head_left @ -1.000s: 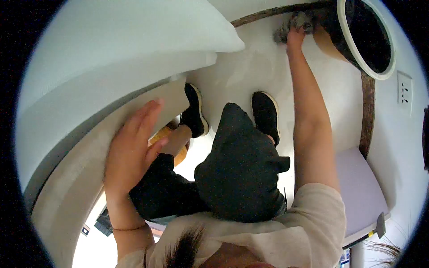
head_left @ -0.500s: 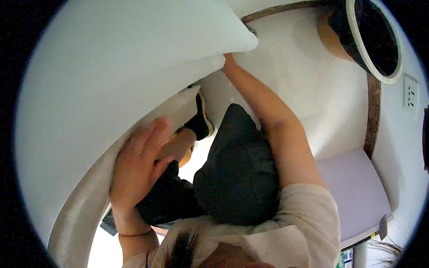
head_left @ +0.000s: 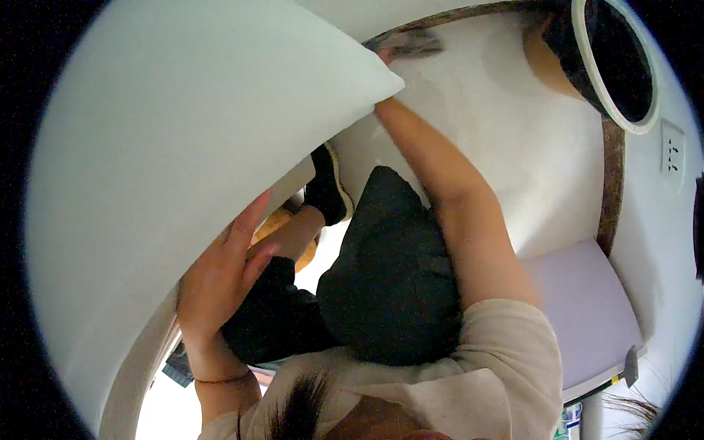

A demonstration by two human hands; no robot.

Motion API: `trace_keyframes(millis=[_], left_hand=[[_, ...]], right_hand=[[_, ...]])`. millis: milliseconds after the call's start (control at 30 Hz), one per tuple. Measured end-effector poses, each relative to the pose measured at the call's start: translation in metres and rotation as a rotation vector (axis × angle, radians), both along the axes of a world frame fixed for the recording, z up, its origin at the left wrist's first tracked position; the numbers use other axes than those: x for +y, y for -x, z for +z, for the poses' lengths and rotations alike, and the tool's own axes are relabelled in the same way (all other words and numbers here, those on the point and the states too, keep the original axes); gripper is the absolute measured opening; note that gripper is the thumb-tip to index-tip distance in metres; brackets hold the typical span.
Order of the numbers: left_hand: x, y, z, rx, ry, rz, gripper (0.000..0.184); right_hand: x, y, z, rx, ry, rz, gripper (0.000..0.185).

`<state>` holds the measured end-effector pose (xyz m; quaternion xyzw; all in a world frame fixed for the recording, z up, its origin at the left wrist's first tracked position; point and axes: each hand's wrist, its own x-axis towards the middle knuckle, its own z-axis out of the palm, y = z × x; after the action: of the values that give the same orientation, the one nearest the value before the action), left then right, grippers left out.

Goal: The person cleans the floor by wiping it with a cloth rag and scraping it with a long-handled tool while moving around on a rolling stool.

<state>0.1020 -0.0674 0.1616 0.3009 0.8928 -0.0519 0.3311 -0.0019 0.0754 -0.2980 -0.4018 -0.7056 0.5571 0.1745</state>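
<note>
A blurred grey cloth lies on the pale floor close to the dark skirting strip. My right hand is at its left end, mostly hidden behind the corner of a large white padded thing; a bit of the fingers shows against the cloth. On the left, my left hand rests at the lower edge of the white padded thing, fingers stretched out and thumb apart, holding nothing. Between my arms are my dark-clothed knees.
A white-rimmed bin with a black liner stands at the upper right, near a wall socket. A lilac panel is at the right. My black shoe and an orange-brown object are left of centre.
My right hand and the cloth have swept left from beside the bin, passed behind the white corner, and the cloth shows again. The white padded thing covers more of the left side.
</note>
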Motion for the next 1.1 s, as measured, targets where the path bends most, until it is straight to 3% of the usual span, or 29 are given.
trace_keyframes(millis=[100,167,233,367,467,500,567,667,700,800,867,967,1033,1100], left_hand=[[0.004,-0.001,0.002,0.002,-0.017,-0.05,0.066],[0.002,-0.004,0.0,0.006,-0.021,-0.08,0.066],[-0.001,-0.005,-0.003,0.063,-0.061,-0.141,0.067],[-0.003,-0.008,-0.005,0.095,-0.125,-0.162,0.068],[0.007,-0.008,0.003,0.066,-0.161,-0.169,0.067],[0.007,-0.009,0.002,0.058,-0.179,-0.175,0.067],[0.01,-0.013,0.007,0.047,-0.208,-0.182,0.067],[0.011,-0.016,0.012,-0.052,-0.184,-0.146,0.062],[-0.011,0.001,-0.015,-0.111,-0.213,-0.111,0.062],[-0.026,-0.008,-0.014,-0.164,-0.273,-0.084,0.06],[-0.039,-0.011,-0.02,-0.219,-0.282,-0.104,0.059],[-0.051,-0.027,-0.011,-0.215,-0.279,-0.112,0.058],[-0.059,-0.036,-0.005,-0.191,-0.266,-0.096,0.058],[-0.074,-0.042,-0.001,-0.136,-0.261,-0.086,0.057]], right_hand=[[-0.043,-0.013,0.02,0.058,0.253,0.33,0.061],[-0.024,-0.017,0.015,0.132,0.331,0.337,0.068],[0.019,-0.017,0.01,0.215,0.312,0.133,0.074],[0.101,-0.028,0.054,0.307,0.311,-0.313,0.041],[0.089,-0.001,-0.018,0.085,-0.026,-0.171,0.041],[0.069,-0.009,-0.016,0.071,-0.133,-0.038,0.041],[0.03,-0.022,0.004,-0.011,-0.111,0.171,0.043],[0.023,-0.043,0.044,-0.073,0.166,0.348,0.047],[0.003,-0.045,0.029,-0.117,0.252,0.411,0.047],[0.028,-0.071,0.015,-0.127,0.127,0.535,0.045],[0.037,-0.094,0.013,-0.112,0.053,0.482,0.041],[0.046,-0.12,0.008,-0.017,0.4,0.254,0.041],[0.066,-0.135,0.032,0.028,0.44,0.126,0.038],[0.095,-0.148,0.059,0.048,0.05,0.176,0.028]])
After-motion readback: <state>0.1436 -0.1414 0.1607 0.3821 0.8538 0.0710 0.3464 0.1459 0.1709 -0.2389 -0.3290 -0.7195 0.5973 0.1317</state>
